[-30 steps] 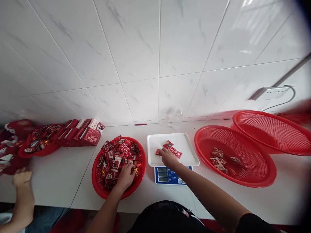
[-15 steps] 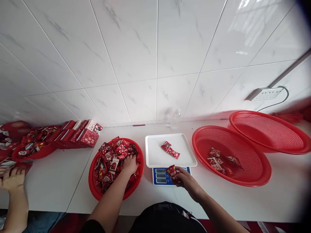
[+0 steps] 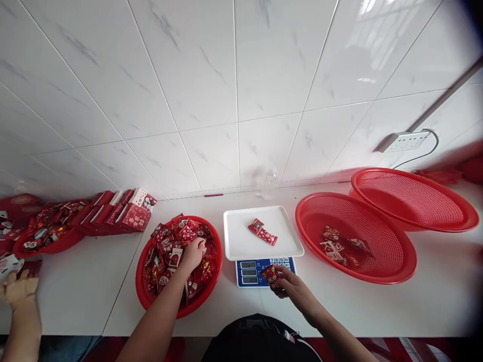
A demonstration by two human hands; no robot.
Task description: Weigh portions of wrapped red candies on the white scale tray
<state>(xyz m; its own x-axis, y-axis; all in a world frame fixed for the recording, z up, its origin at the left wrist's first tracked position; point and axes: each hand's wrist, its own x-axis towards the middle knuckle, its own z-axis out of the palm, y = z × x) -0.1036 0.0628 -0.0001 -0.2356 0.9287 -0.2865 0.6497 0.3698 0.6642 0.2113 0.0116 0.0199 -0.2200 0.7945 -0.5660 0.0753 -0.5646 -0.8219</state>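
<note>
My left hand [image 3: 193, 254] is over the red basket [image 3: 140, 286] heaped with wrapped candies [image 3: 175, 257]. Its fingers are curled together, and what they hold, if anything, is hidden. My right hand [image 3: 290, 282] pinches a red candy packet [image 3: 270, 275] in front of the blue keypad and displays of a scale [image 3: 249, 281]. On the scale's white tray [image 3: 241, 241] lie two red wrapped candies, a small one [image 3: 256, 225] and a longer one [image 3: 268, 237], end to end.
At right stand two red mesh baskets, the nearer basket [image 3: 396, 274] holding several packets and the other basket [image 3: 445, 201] behind it. Red boxes [image 3: 132, 213] and another candy basket [image 3: 56, 246] are at left, near another person's hand [image 3: 20, 289]. A power strip [image 3: 405, 142] is on the wall.
My left hand has lifted a little out of the candies, its fingers now curled. My right hand still holds its packet, slightly lower. The view has shifted slightly.
</note>
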